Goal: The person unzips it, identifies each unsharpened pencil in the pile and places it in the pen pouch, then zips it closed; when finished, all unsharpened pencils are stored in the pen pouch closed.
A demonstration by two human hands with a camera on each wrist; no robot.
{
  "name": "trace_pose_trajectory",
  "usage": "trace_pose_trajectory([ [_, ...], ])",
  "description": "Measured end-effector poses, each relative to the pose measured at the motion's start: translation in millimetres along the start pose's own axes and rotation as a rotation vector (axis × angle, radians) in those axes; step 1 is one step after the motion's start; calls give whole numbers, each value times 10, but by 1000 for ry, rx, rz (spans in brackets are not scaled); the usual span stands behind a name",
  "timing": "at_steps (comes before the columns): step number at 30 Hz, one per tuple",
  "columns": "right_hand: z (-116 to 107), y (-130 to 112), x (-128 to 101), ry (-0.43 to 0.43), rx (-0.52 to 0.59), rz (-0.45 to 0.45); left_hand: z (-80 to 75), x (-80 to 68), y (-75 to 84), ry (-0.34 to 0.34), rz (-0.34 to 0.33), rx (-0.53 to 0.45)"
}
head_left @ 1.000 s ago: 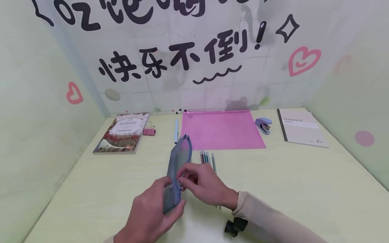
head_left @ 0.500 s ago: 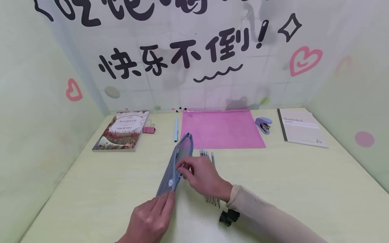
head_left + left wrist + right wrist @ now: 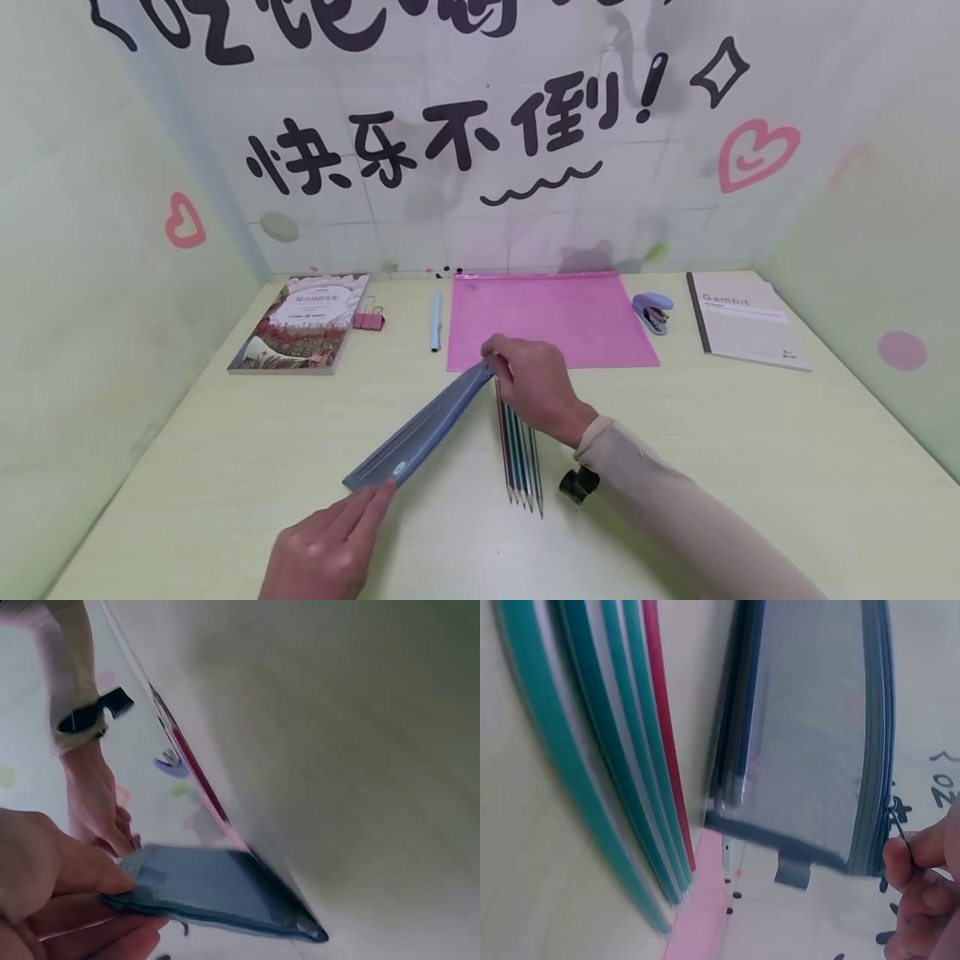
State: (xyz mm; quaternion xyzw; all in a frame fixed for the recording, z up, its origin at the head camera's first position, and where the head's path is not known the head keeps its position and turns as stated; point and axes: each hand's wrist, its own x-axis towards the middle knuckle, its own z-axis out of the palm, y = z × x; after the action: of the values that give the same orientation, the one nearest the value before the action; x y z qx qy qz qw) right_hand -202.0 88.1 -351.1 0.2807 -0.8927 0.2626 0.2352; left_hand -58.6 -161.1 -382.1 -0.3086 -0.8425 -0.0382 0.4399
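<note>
The blue mesh pencil case (image 3: 420,433) lies slantwise on the green desk (image 3: 712,433), held at both ends. The left hand (image 3: 326,554) pinches its near corner between thumb and fingers, as the left wrist view shows. The right hand (image 3: 534,385) pinches the zipper pull (image 3: 895,817) at the far end, just in front of the pink folder (image 3: 551,321).

A second ago the case stood tilted up between both hands, with the right hand working near its middle. Now the right hand has travelled along the top edge to the far end, and the case has dropped low and stretched out flat. Judging from that run of the pull, the zipper has been drawn the whole length of the case; whether that leaves it open or closed I cannot tell.

A row of green pencils with one red (image 3: 519,454) lies on the desk just beside the case, under the right wrist. A black binder clip (image 3: 579,483) sits near the sleeve (image 3: 675,508). Farther back are a book (image 3: 303,323), pink clips (image 3: 368,320), a pale blue pen (image 3: 436,321), a stapler (image 3: 651,310) and a notebook (image 3: 746,321).
</note>
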Motion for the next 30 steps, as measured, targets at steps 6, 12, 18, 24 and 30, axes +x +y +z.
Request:
trace_pose_trajectory([
  [6,-102,63,-50,-17,138,79,-163,-81,-204,-188,-150,67],
  [12,-143,-8,-120,-149,394,156,-174,-116,-511,-281,-295,41],
  [18,-191,-101,-213,-301,482,195,-155,-123,-780,-389,-466,-56],
  [24,-142,-157,-307,-420,472,158,-106,-140,-977,-465,-542,-154],
  [30,-64,-203,-378,-528,475,165,-41,-159,-1073,-550,-610,-212],
])
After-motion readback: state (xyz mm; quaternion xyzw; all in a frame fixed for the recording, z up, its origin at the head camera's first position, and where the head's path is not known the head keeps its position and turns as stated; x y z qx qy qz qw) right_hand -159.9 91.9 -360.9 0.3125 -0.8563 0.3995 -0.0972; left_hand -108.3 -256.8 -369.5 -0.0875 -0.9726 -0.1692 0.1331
